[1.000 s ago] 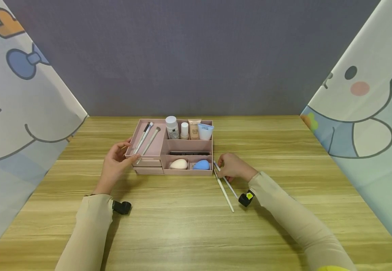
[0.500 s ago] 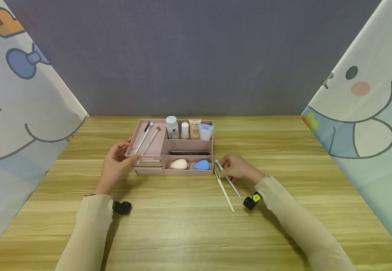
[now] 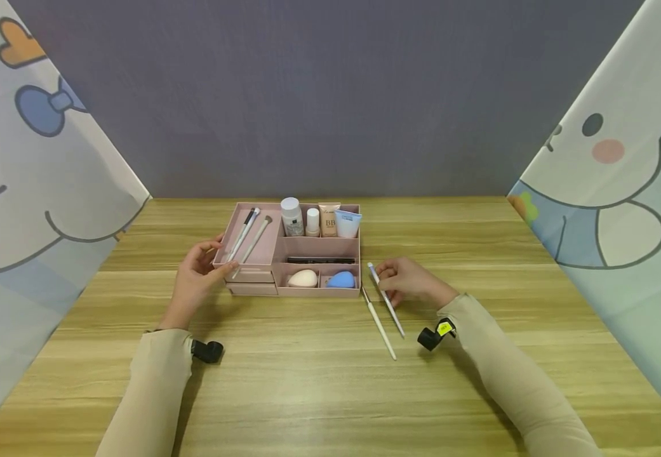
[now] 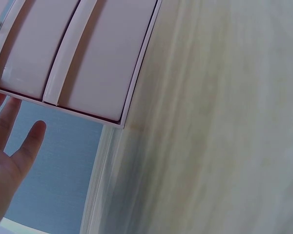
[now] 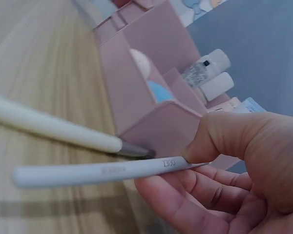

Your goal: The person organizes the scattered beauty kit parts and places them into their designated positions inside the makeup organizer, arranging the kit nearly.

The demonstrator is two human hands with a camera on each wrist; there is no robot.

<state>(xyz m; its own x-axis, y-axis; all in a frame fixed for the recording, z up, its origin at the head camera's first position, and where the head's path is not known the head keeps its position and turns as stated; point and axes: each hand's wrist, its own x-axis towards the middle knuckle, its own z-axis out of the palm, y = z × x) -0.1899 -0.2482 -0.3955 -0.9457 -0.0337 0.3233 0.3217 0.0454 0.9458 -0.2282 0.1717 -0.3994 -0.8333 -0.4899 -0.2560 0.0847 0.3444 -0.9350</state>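
Note:
My right hand (image 3: 406,279) pinches a white-handled makeup brush (image 5: 93,171) between thumb and fingers, just right of the pink organizer (image 3: 359,284). A second makeup brush (image 3: 380,330), cream-handled, lies on the table to its left, its tip pointing at the organizer's front right corner. At the organizer's left side is my left hand (image 3: 195,273), thumb at the front corner and fingers along the wall. In the left wrist view those fingers look fairly straight against the organizer's side, below two drawers (image 4: 102,53). Several makeup brushes (image 3: 257,238) lie in the organizer's top left tray.
A white-capped bottle (image 3: 292,219), a smaller bottle (image 3: 312,222), a BB tube (image 3: 329,221) and a blue-white tube (image 3: 348,223) stand in the back compartments. A dark slim item (image 3: 320,260) lies mid-organizer. A cream sponge (image 3: 303,278) and a blue sponge (image 3: 341,280) sit in front.
My right hand has moved slightly right, away from the organizer, with the white-handled makeup brush shifting along in its fingers. The left hand stays put.

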